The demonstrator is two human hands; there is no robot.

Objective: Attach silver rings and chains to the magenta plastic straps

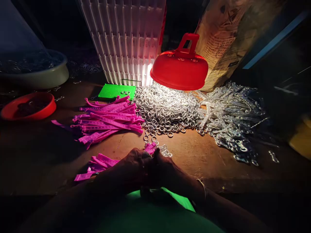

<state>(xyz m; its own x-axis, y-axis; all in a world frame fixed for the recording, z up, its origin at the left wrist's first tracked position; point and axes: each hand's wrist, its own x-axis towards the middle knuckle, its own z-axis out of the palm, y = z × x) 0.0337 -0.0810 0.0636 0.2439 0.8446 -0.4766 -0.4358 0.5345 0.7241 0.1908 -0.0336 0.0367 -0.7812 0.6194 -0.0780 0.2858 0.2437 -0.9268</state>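
My left hand (137, 165) and my right hand (165, 166) meet at the table's front edge, fingers bent together. A small pink strip (150, 148) sticks out at their fingertips, pinched between them. Just beyond the right fingertips lie a few silvery linked rings (166, 151). A small bunch of pink strips (103, 162) rests beside my left hand, and a larger pile of pink strips (109, 121) lies farther back. Behind the hands spreads a heap of silvery rings (167, 108). Shadow hides most of both palms.
A red lamp (179, 71) hangs low over the rings. Silvery chain strips (233, 119) are heaped at the right. A green perforated tray (116, 92), a red bowl (46, 108), a pale basin (58, 77), a ribbed panel (126, 38) and a printed sack (218, 48) stand around.
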